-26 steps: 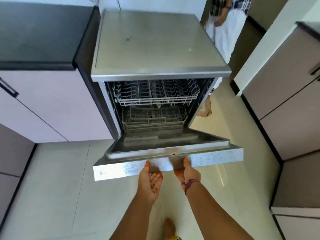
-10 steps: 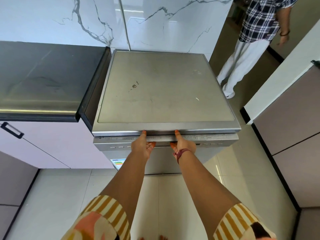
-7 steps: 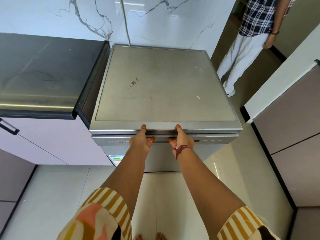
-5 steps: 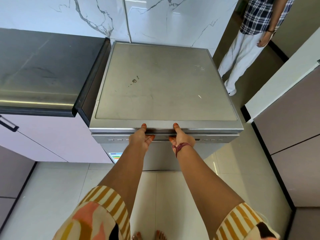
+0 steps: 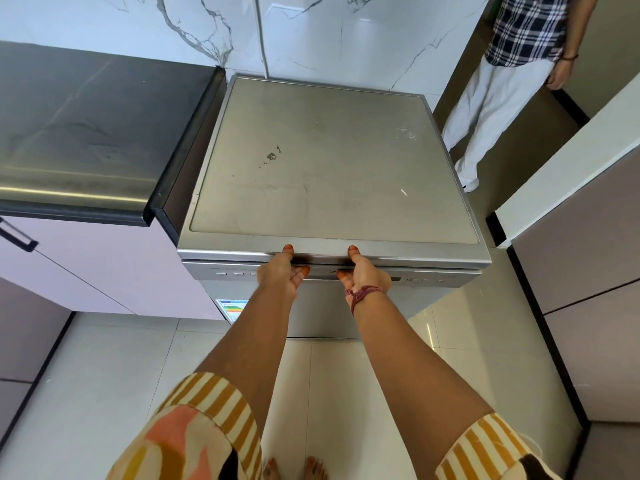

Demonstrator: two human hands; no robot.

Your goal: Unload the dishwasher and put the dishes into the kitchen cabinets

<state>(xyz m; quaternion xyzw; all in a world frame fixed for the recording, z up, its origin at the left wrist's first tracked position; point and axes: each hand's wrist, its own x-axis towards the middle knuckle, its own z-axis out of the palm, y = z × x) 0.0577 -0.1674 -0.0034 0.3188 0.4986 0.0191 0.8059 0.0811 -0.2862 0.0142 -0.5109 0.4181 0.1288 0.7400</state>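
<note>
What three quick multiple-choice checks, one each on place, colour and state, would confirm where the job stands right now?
1. Where are both hands?
A. At the top front edge of the dishwasher door
B. On the dark counter
C. On a cabinet handle

2. What colour is the band on the right wrist?
A. Green
B. Dark red
C. White

3. How is the dishwasher door?
A. Fully down
B. Half open
C. Up, shut or nearly so

Key: A, the left hand and right hand meet the dishwasher door under the top; B, the band is dark red; C, no racks show.
</note>
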